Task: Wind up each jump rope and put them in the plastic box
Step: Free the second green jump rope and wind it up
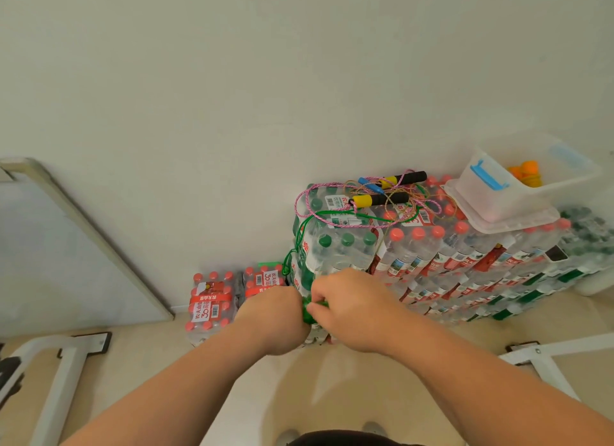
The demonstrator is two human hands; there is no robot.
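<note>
In the head view, both hands meet low in front of the stack of bottled-water packs [432, 246], just below its left front corner. The left hand [274, 316] is closed in a fist with its back to the camera. Its fingers are hidden, but the wound part of the green jump rope [310, 309] shows at its edge, so it appears to grip that bundle. The right hand [345, 299] has its fingers curled in and pinches the green cord right at the bundle.

The loose green cord climbs the stack's left front corner and runs across the top into the tangle of other ropes [382, 199]. These are pink and tan cords with black-and-yellow and blue handles, near the back edge. The plastic box [531, 193] stands open on its lid [518, 223] at the top's right end, well apart from the hands, with orange items [528, 170] inside.

The step in hand looks like winding the green rope, and no rope shows in the box. The next move calls for drawing the slack out of the tangle gently, so the other ropes are not dragged off the left edge. After that come more wraps and the carry to the box.
</note>
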